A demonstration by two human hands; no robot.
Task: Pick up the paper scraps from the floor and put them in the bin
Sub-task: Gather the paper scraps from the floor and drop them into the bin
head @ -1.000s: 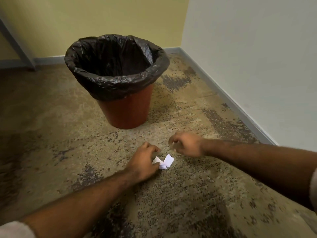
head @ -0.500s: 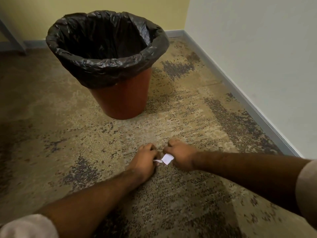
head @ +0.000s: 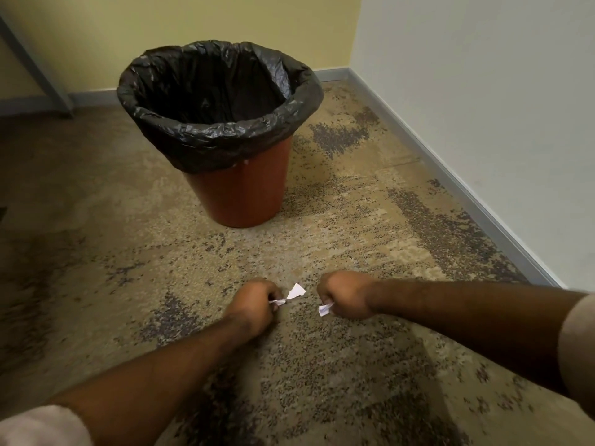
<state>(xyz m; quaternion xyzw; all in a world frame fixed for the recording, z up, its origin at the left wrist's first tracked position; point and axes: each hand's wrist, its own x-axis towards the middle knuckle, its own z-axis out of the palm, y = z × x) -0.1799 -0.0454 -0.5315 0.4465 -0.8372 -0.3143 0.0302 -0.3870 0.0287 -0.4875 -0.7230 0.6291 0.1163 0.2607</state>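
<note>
Your left hand (head: 254, 304) pinches a white paper scrap (head: 294, 292); your right hand (head: 344, 296) is curled round a second scrap (head: 325, 309), both low over the carpeted floor (head: 161, 252). Hands are apart, bin (head: 244, 194) with black liner (head: 219, 136) stands beyond them.

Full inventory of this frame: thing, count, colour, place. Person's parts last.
bin: 1, red-brown, upright on the carpet near the corner, beyond the hands
bin liner: 1, black, lines the bin and folds over its rim
paper scraps: 2 visible, white; one held by the left hand, one held by the right hand
carpet: 1, mottled tan and dark grey, the whole floor
walls: 2, yellow behind the bin, pale grey-white on the right
baseboard: grey, along both walls
grey post: 1, leaning, far left
left hand: 1, curled round a scrap, low over the carpet
right hand: 1, curled round a scrap, beside the left, apart
sleeves: 2, pale, left, right
</note>
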